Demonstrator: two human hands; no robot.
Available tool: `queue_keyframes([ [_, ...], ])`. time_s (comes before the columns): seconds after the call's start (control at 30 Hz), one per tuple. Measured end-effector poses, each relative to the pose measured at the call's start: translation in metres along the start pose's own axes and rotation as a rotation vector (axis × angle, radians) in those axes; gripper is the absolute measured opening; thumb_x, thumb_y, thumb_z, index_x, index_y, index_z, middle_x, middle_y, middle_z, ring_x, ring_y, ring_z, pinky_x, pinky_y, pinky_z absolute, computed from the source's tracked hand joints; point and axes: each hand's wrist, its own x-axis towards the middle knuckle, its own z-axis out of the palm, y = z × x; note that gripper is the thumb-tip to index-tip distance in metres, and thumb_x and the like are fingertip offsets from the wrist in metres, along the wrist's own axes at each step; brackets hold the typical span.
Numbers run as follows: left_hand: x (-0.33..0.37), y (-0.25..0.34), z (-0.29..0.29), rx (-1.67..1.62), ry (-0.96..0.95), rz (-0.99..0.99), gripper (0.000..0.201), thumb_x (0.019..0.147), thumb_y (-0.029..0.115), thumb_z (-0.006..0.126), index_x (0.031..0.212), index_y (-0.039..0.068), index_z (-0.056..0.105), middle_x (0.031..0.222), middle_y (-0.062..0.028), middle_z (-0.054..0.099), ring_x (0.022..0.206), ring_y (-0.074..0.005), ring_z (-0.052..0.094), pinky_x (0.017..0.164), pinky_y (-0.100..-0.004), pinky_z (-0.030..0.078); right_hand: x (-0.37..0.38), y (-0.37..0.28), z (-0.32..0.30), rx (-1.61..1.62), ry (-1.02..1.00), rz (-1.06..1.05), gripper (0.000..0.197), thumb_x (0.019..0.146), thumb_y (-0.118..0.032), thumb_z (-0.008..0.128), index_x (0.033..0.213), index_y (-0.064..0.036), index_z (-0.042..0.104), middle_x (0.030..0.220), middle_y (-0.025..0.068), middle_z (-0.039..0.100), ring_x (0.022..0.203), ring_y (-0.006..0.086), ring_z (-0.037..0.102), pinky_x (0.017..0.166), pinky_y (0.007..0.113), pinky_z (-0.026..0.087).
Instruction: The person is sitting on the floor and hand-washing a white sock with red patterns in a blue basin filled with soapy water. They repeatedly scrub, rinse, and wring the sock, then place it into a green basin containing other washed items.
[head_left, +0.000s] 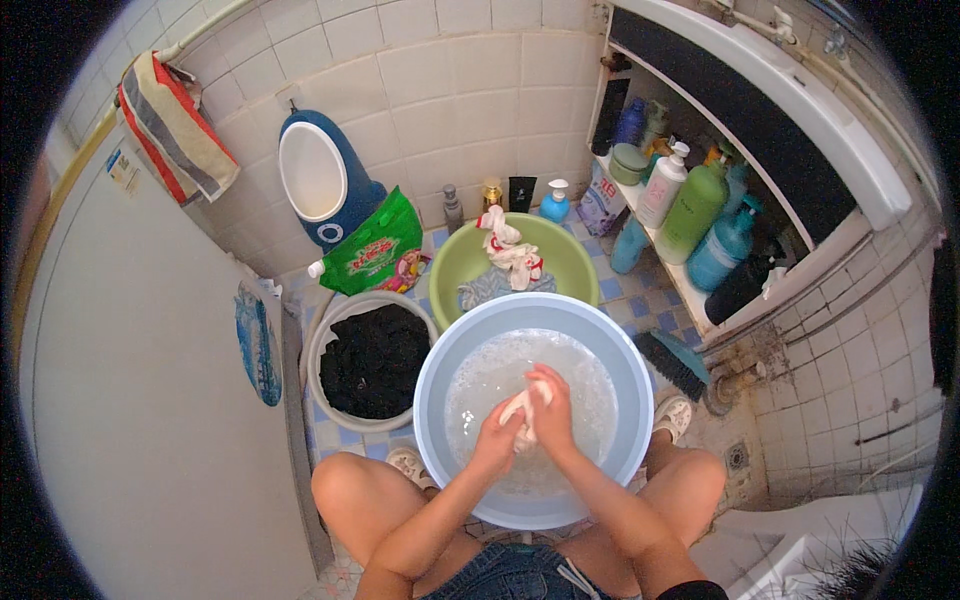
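The blue-and-white tiled floor carries a pale grey tub, a green plastic basin and a dark-bristled brush. In front stands a pale-blue washbasin (its underside is hidden). A white shelf holds pump bottles.

The left hand and right hand partly cover the white cloth; the light-blue basin hides the green basin's near rim; the lower edge crops the black sleeve.
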Motion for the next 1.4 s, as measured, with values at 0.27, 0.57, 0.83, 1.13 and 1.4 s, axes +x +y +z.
queue_keyframes([
  [0.27,0.005,0.019,-0.007,-0.241,0.143,-0.018,0.037,0.089,0.012,0.045,0.125,0.006,0.038,0.116,-0.0109,0.05,0.101,-0.0214,0.053,0.084,-0.0346,0.045,-0.049,-0.037,0.015,-0.168,-0.289,-0.256,0.029,0.082,-0.004,0.047,0.111,-0.0029,0.053,0.123,0.0188,0.046,0.115,0.0305,0.044,0.096,0.034,0.034],
  [0.57,0.009,0.003,-0.004,0.081,0.127,-0.069,0.038,0.091,0.017,0.039,0.127,0.006,0.036,0.118,-0.0115,0.049,0.106,-0.0212,0.05,0.087,-0.0331,0.044,-0.028,-0.004,0.009,0.026,-0.208,-0.008,0.037,0.079,0.001,0.047,0.116,0.0012,0.047,0.13,0.0193,0.04,0.123,0.0315,0.035,0.101,0.036,0.027],
  [0.83,0.005,0.002,-0.004,-0.018,-0.02,-0.06,0.032,0.091,0.018,0.04,0.118,0.001,0.044,0.107,-0.0099,0.054,0.1,-0.0192,0.052,0.082,-0.0329,0.046,-0.023,-0.003,0.004,0.047,-0.19,0.015,0.039,0.085,-0.003,0.041,0.124,0.0017,0.04,0.136,0.0194,0.031,0.129,0.03,0.025,0.105,0.036,0.02],
  [1.13,0.012,0.01,-0.019,-0.181,0.057,-0.094,0.03,0.09,0.02,0.044,0.114,0.001,0.045,0.104,-0.0093,0.055,0.093,-0.019,0.055,0.079,-0.0309,0.046,-0.056,-0.038,0.013,-0.148,-0.432,-0.215,0.038,0.087,-0.006,0.04,0.125,-0.0028,0.043,0.134,0.0178,0.034,0.13,0.0313,0.022,0.105,0.038,0.018],
  [1.4,0.004,-0.001,-0.004,0.011,-0.036,-0.075,0.035,0.09,0.019,0.044,0.121,0.003,0.043,0.105,-0.009,0.055,0.094,-0.0174,0.055,0.078,-0.0295,0.046,-0.014,0.019,0.009,0.121,-0.211,0.116,0.038,0.085,-0.007,0.042,0.122,0.001,0.045,0.134,0.0179,0.035,0.129,0.0322,0.023,0.106,0.038,0.015],
])
